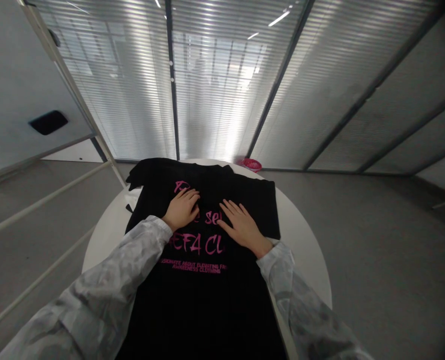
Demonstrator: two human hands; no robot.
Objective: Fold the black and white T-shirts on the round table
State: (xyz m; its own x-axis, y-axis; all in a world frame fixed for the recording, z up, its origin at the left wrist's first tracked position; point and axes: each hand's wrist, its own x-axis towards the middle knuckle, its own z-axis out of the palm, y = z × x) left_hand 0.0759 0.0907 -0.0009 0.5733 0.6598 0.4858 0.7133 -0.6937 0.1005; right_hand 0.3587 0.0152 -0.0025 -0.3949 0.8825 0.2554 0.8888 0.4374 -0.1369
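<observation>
A black T-shirt (203, 295) with pink lettering lies spread flat on a round white table (305, 235). My left hand (182, 209) rests palm down on the upper part of the print, fingers stretched toward the collar. My right hand (242, 226) lies flat beside it on the shirt's chest, fingers spread and pointing up-left. Both hands are open and hold nothing. Grey patterned sleeves cover both forearms. One shirt sleeve (141, 176) hangs off toward the table's far left.
A small red basket (252, 164) sits at the table's far edge. Glass walls with blinds (214, 85) stand behind the table. A white rail (38, 205) runs along the left. Grey floor surrounds the table.
</observation>
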